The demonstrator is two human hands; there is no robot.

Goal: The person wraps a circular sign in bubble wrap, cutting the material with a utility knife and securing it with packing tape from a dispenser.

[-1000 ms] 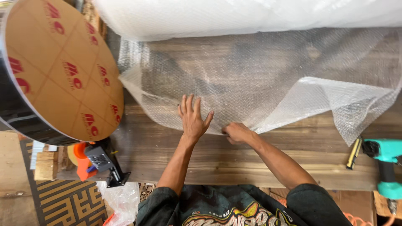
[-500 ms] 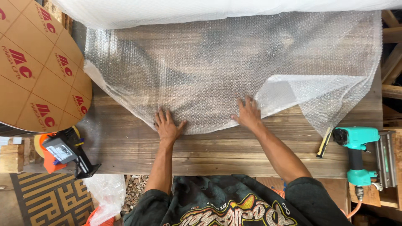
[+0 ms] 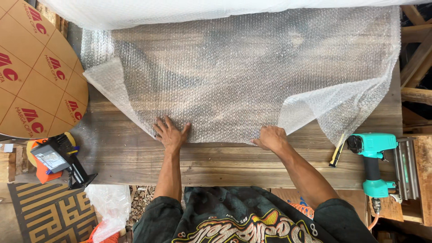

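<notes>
1. Under both palms lies the near edge of a bubble wrap sheet (image 3: 234, 76): the left hand (image 3: 170, 133) presses flat with fingers spread wide, and the right hand (image 3: 270, 137) rests on the same edge with fingers curled, gripping nothing that I can see.
2. Beyond the hands, the sheet already covers most of the wooden workbench (image 3: 216, 159); I judge the spreading well along, though the corner past the right hand is still folded up and the far-left corner is doubled over.
3. Farther out, the white roll (image 3: 216, 9) feeding the sheet lies along the far side.
4. Left of the left hand, a round panel (image 3: 33, 76) wears tan protective film with repeated red marks in a diamond grid.
5. Right of the right hand sit a yellow-handled cutter (image 3: 336, 155) and a teal nail gun (image 3: 373, 157).
6. Near the left elbow lies an orange-and-black tool (image 3: 51, 159) with a small pale label.
</notes>
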